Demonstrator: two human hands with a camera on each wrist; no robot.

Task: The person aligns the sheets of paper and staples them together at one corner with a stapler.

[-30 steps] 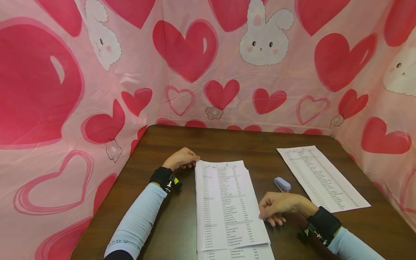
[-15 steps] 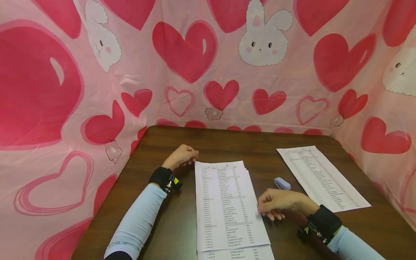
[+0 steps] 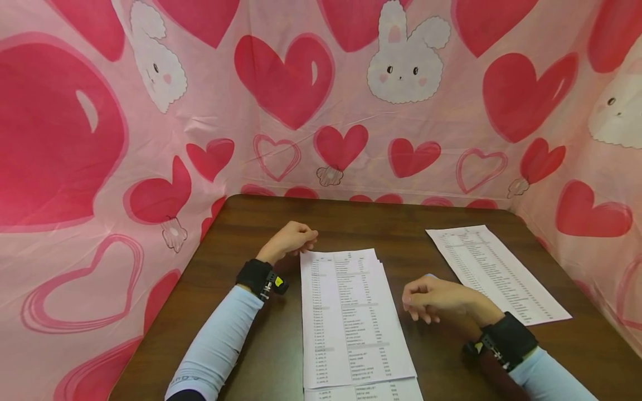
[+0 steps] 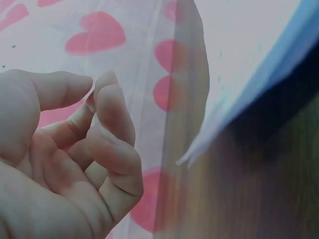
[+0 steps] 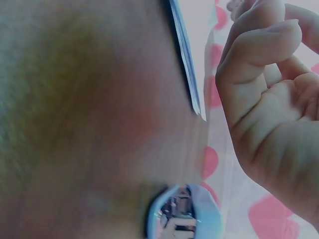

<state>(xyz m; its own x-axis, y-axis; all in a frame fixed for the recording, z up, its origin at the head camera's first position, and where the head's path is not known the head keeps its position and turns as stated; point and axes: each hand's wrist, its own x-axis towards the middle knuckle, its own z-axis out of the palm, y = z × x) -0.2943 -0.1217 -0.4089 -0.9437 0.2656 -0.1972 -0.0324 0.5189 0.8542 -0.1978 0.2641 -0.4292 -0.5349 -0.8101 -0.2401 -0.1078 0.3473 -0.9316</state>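
Observation:
A stack of printed sheets (image 3: pixel 346 317) lies on the table, its top sheet a little offset from the one below. My left hand (image 3: pixel 290 240) hovers by the stack's far left corner, fingers loosely bent. In the left wrist view nothing is between the thumb and fingers, and the papers (image 4: pixel 239 59) are apart from them. To the right of the stack my right hand (image 3: pixel 443 298) hangs above the table, loosely curled and holding nothing. A small lavender stapler (image 5: pixel 199 216) sits below it in the right wrist view; the hand mostly hides it in the head view.
Another printed sheet (image 3: pixel 501 275) lies slanted on the right of the brown wooden table (image 3: pixel 381 225). A pink curtain (image 3: pixel 351 117) with hearts and rabbits hangs around the table's back and sides.
My left hand has come off the stack's corner and shifted right, along its far edge. My right hand has drawn away from the stack's right edge and forward, covering most of the stapler.

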